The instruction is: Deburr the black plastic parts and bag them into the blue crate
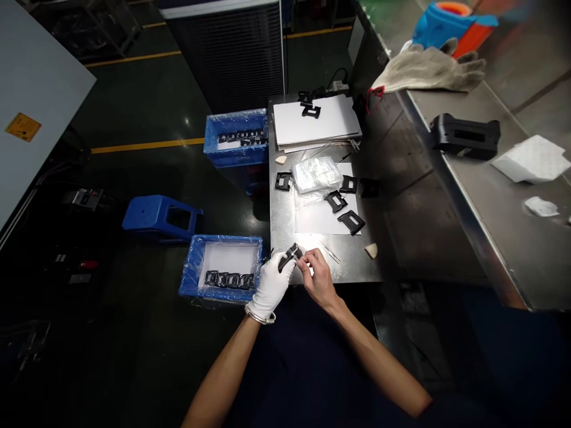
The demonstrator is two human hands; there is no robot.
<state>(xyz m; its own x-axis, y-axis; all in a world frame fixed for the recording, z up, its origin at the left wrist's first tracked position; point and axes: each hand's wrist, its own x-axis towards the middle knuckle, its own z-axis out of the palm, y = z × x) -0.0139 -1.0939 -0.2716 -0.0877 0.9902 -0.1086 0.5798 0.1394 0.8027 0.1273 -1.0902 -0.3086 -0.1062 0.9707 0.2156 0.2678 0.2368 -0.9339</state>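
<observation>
My left hand (271, 284), in a white glove with a metal bangle at the wrist, grips a small black plastic frame (289, 258) above the front edge of the steel table (285, 226). My bare right hand (317, 275) pinches the frame's far end. Several similar black frames (335, 201) lie on a white sheet (328, 217) just beyond, beside a clear plastic bag (316, 175). Thin metal tweezers (331, 252) rest close to my right hand. Part of the held frame is hidden by my fingers.
A blue crate (196, 279) lined with clear plastic, holding a row of black frames, stands left of my gloved hand. Another blue crate (235, 138) stands beyond it. A stack of white boards (314, 122) lies at the table's far end. A steel bench (468, 196) runs along the right.
</observation>
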